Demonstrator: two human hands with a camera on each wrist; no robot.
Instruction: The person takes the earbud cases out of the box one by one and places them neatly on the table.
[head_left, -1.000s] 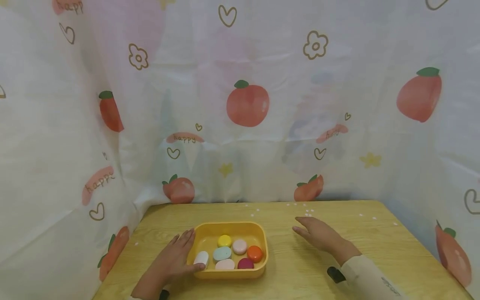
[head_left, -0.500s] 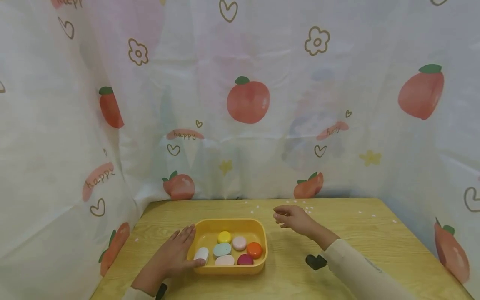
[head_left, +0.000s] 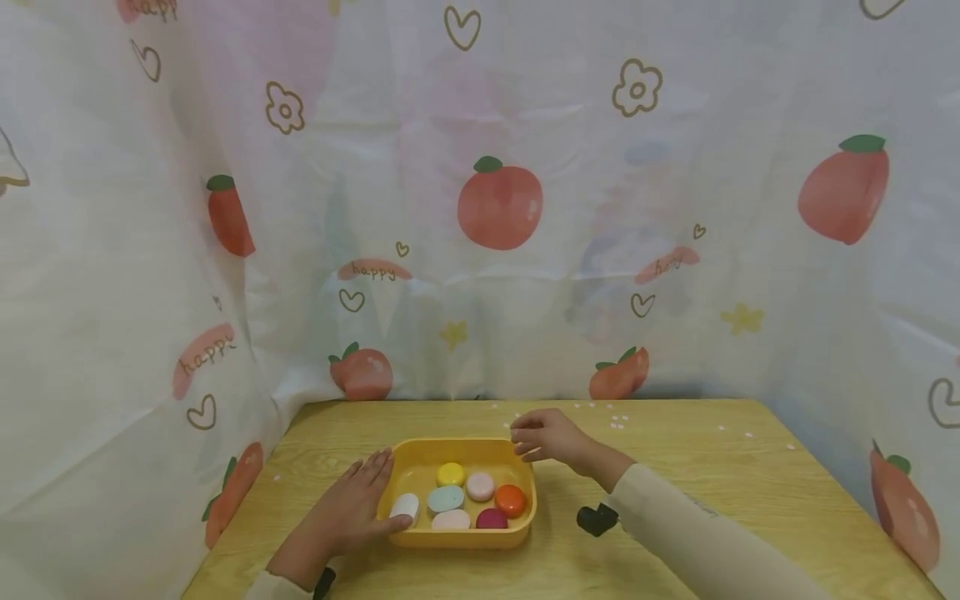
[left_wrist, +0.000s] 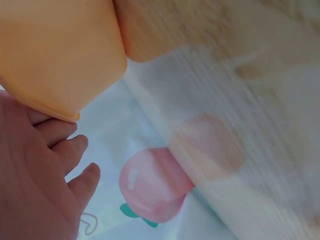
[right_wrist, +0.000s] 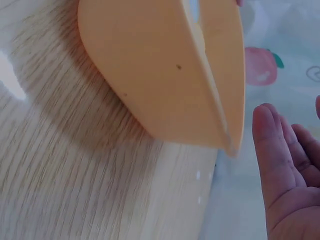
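Observation:
A yellow plastic box (head_left: pixel 459 540) stands on the wooden table and holds several smooth, rounded pieces. Among them are a yellow piece (head_left: pixel 450 474), a pale green one (head_left: pixel 446 499), an orange one (head_left: pixel 511 501), a dark red one (head_left: pixel 492 519) and a white one (head_left: pixel 405 508). My left hand (head_left: pixel 345 508) rests along the box's left side, fingers extended by the rim and thumb across the near-left corner. Over the far-right corner hovers my right hand (head_left: pixel 557 439), its fingers loosely bent and holding nothing. The right wrist view shows those fingers (right_wrist: pixel 274 155) apart from the box wall.
Small white bits (head_left: pixel 618 418) are scattered along the back of the wooden table (head_left: pixel 675 500). A fruit-printed cloth (head_left: pixel 498 333) hangs behind it and along both sides. Black wrist devices (head_left: pixel 597 520) are worn on both arms.
My right hand has moved left from the table's right side to the box's far-right corner, its fingers bending slightly. The left hand and the box stay put.

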